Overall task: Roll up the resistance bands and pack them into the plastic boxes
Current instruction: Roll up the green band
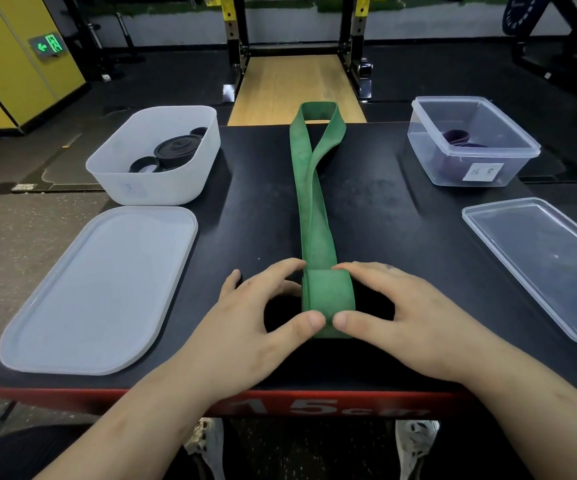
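Above the "15cm" edge (315,405), left hand (256,327) and right hand (408,317) pinch the part-rolled green band (311,209).

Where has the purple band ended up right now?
In the head view, the purple band lies inside the open clear box at the far right of the table, beyond the clear lid and right of the green band.

The black table (245,202) is seen from one head-worn wide-angle camera, directed forward and downward, held close above its near edge
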Motion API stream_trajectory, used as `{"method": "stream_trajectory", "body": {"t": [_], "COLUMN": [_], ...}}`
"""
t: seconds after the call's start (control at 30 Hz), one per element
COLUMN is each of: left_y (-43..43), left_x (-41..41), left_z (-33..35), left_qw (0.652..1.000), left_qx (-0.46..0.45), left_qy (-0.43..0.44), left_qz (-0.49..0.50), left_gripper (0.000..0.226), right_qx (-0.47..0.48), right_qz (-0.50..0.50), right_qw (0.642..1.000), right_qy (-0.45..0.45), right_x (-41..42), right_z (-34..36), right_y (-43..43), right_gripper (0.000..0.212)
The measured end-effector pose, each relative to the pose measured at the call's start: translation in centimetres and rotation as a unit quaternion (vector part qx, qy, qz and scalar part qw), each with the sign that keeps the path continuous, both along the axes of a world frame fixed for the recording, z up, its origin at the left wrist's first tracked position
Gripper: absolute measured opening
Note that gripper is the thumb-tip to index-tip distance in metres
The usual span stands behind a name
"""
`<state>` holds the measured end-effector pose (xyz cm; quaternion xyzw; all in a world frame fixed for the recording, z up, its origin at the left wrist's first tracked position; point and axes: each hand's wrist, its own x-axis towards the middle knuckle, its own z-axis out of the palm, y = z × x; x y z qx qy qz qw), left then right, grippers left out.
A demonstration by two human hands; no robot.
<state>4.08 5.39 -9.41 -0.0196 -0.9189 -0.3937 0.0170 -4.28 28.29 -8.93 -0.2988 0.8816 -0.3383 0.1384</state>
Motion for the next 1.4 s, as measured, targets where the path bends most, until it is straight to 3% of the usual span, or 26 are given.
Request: {"method": "stream_trajectory", "body": {"t": [0.47, 0.57, 0.77, 0.9, 1.2, 1.4], "left_y": [-0.1, -0.1, -0.4, -0.4, 0.2, 0.0], "left_x": [-1.3, -1.6, -1.9, -1.5, 1.8, 2.7], "left_z": [0.5, 0.5, 0.8, 0.8, 1.5, 1.3], "left_qw": [0.999, 0.999, 0.999, 0.999, 0.998, 0.998], "left_qx": [-0.04, -0.046, -0.034, -0.026, -0.017, -0.044], "left_qy": [-0.014, -0.01, -0.007, -0.007, -0.02, -0.016], "left_qz": [-0.025, -0.028, -0.021, -0.019, -0.05, -0.05], "left_gripper": [0.093, 0.093, 0.087, 0.088, 0.066, 0.085], "right_qx": [-0.019, -0.013, -0.019, -0.018, -0.02, -0.009], "right_qz": [-0.042, -0.042, -0.018, -0.015, 0.038, 0.047], "right_qw": [0.998, 0.998, 1.0, 0.999, 0.998, 0.998], "right_qy": [-0.041, -0.038, -0.015, -0.025, -0.042, -0.046], "right_x": [-1.4, -1.5, -1.5, -1.3, 1.3, 2.2], "right_z": [-0.2, -0.3, -0.5, -0.7, 0.0, 0.1], "right_y": [-1.3, -1.2, -1.1, -1.0, 0.3, 0.7], "right_gripper": [0.074, 0.08, 0.068, 0.075, 0.042, 0.065]}}
